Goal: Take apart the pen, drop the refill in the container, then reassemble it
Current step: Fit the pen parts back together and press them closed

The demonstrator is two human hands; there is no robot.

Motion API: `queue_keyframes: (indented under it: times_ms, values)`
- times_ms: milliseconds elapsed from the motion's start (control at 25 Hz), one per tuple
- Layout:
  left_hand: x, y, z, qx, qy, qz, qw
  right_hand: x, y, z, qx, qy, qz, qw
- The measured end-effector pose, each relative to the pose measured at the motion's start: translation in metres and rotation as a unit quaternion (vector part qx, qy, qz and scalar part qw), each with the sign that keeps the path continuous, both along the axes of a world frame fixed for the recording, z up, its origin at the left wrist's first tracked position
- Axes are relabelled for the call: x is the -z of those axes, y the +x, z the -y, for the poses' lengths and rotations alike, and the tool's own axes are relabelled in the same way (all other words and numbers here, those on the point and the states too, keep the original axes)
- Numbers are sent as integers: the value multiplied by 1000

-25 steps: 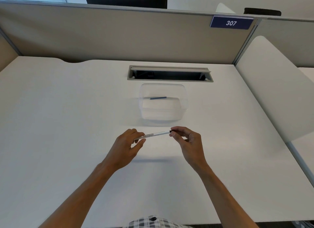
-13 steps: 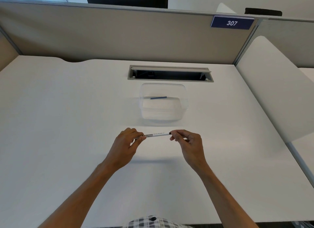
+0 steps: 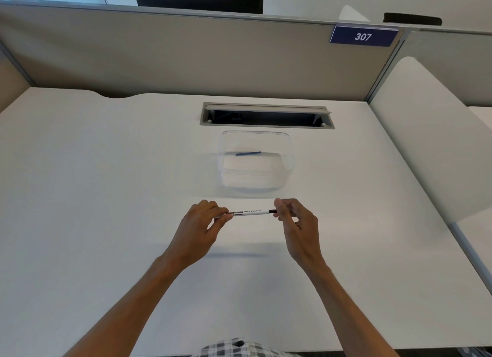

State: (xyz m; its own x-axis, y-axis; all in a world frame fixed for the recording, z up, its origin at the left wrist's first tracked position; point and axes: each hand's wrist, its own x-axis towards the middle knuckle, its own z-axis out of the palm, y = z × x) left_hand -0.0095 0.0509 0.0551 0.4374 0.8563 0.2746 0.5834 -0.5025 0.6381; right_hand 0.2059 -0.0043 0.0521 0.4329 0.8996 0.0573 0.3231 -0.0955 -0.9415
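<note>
A white pen [image 3: 251, 212] with black lettering is held level above the desk, between my two hands. My left hand [image 3: 198, 224] pinches its left end. My right hand [image 3: 295, 220] pinches the dark right end with thumb and forefinger. Beyond the pen stands a clear plastic container [image 3: 288, 154]. A short blue refill [image 3: 248, 153] lies inside it, near the far wall.
The white desk [image 3: 93, 196] ends at a beige partition at the back. A cable slot [image 3: 266, 115] with its flap up sits just behind the container. A white side panel [image 3: 426, 143] rises along the right edge.
The pen has tipped from slightly raised on the right to level. My right hand's grip on the dark end has shifted a little; both hands stay in place.
</note>
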Motion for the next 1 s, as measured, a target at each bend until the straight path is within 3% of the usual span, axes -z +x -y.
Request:
queue_keyframes:
  times_ms: [360,800,1000]
  values:
    - [-7,-4,-1,-3,13,-13,1000,-2,4,1,-55,18,16,998]
    - [-16,0,0,11,52,-31,998,-2,2,0,-58,6,18,998]
    - [-11,-1,-1,1,29,-8,1000,0,2,1,-53,-11,36,998]
